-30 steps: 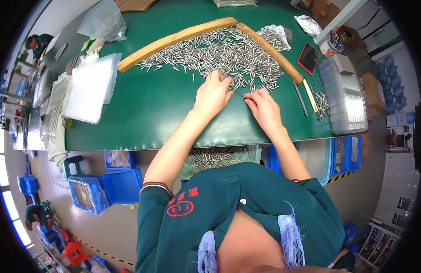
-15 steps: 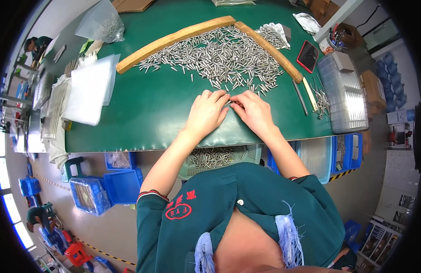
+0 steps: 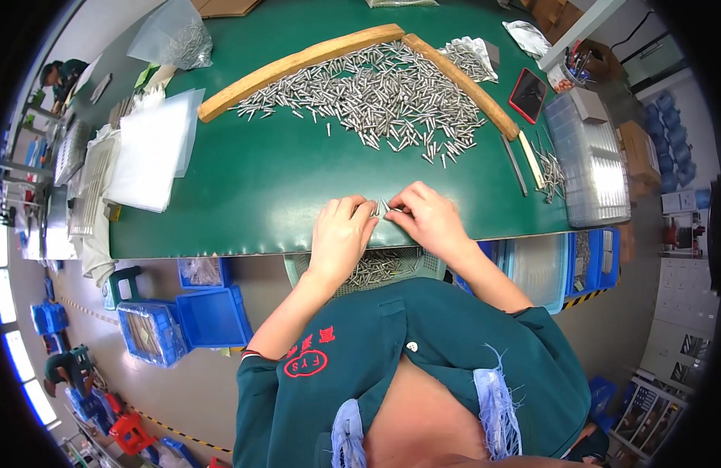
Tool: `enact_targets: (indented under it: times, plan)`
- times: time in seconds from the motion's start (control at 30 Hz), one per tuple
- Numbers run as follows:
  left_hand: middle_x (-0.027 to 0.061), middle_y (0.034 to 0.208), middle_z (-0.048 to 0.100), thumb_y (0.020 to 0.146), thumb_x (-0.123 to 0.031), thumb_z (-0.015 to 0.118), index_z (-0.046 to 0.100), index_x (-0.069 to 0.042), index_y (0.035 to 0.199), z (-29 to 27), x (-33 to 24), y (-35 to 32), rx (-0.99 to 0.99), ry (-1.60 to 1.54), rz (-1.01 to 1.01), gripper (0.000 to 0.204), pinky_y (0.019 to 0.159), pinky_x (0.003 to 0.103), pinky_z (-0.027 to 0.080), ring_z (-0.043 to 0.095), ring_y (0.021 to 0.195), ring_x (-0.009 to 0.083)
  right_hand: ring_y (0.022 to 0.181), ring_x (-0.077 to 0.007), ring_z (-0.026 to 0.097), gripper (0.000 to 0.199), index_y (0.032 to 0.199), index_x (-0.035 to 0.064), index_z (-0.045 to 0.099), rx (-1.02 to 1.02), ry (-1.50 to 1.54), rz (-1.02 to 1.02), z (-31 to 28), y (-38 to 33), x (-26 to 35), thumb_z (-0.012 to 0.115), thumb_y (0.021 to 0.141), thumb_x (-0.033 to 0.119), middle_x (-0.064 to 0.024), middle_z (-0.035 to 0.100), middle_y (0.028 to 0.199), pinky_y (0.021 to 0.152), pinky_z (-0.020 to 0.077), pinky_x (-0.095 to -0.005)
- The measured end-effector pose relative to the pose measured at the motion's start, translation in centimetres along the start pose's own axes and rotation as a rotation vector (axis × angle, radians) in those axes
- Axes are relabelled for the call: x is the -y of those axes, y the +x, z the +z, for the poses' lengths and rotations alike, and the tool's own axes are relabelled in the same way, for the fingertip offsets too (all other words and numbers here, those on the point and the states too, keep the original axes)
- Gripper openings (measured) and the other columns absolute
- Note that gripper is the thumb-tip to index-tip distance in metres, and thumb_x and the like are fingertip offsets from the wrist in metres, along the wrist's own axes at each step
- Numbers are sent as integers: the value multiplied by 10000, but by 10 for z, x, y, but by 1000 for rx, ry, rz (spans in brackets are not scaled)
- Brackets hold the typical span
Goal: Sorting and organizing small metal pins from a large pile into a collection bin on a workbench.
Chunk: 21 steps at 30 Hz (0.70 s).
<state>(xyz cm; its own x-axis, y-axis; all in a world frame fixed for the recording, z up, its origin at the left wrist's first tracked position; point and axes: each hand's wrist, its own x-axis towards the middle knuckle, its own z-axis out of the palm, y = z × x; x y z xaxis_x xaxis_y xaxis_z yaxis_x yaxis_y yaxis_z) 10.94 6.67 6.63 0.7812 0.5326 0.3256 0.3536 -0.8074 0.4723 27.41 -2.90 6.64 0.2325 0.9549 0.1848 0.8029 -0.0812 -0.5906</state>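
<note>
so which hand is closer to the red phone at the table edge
Right. The right hand lies below and left of the red phone; the left hand sits farther left, beyond the right one.

A few small silvery metal pins (image 3: 381, 207) sit bunched between both hands' fingers, near the green tabletop's (image 3: 259, 179) front edge. Their tips point away from the person, toward the loose pile (image 3: 376, 90).

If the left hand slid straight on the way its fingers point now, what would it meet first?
Its fingers point up and right, so the left hand would probably first meet the few metal pins between both hands, then bare green mat, then the big pin pile.
</note>
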Motion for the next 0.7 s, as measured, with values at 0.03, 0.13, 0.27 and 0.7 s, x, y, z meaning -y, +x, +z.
enact_targets:
  times: [0.03, 0.13, 0.27, 0.7]
  plan:
    - [81, 998, 591, 789, -104, 677, 637, -58, 1045, -1, -1, 0, 12, -16, -17, 264, 782, 375, 460, 546, 880, 278, 763, -192, 637, 160, 940, 97, 646, -1, -1, 0, 0, 1, 3, 710, 801, 145, -41, 580, 848, 647, 517, -323]
    - [80, 958, 580, 788, -98, 675, 632, -58, 1037, -4, 2, -1, 34, -35, -43, 256, 770, 377, 460, 542, 858, 278, 793, -205, 631, 232, 1021, 94, 628, 15, 73, -18, -1, 2, 6, 701, 807, 146, -53, 576, 866, 678, 511, -331]
    - [78, 932, 569, 789, -97, 673, 631, -57, 1011, -2, 6, 0, 55, 4, -13, 230, 757, 377, 460, 539, 849, 272, 826, -223, 616, 281, 1083, 99, 622, 87, 52, -73, -1, 8, -2, 684, 817, 163, -55, 576, 898, 711, 495, -345]
    - [62, 834, 569, 783, -161, 693, 618, -82, 914, 1, 5, -8, 38, -20, -172, 170, 703, 372, 476, 566, 794, 252, 860, -206, 598, 303, 1015, 127, 658, 41, -64, -141, 0, 14, 11, 736, 765, 279, -17, 569, 942, 686, 502, -336]
